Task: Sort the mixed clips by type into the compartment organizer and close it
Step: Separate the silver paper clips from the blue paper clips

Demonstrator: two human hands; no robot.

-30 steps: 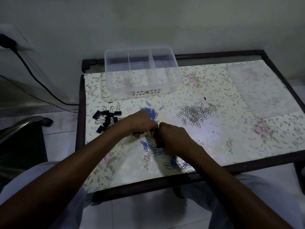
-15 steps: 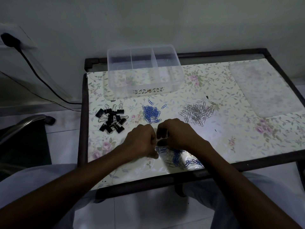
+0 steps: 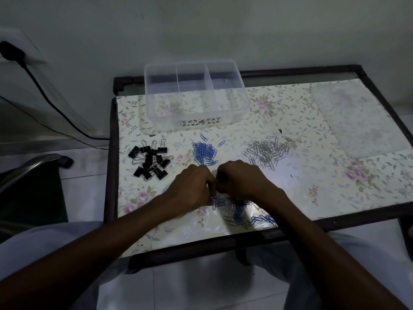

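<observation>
Hands [image 3: 215, 184] pulled back nearer, fingers curled over mixed clips [image 3: 237, 211], hold unclear; three piles sorted, organizer [image 3: 194, 121] empty.

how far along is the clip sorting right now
Partly done: black binder clips, blue paper clips and silver paper clips sit in separate piles. Both hands work at the mixed pile near the table edge. The organizer holds no clips yet and stands open.
</observation>
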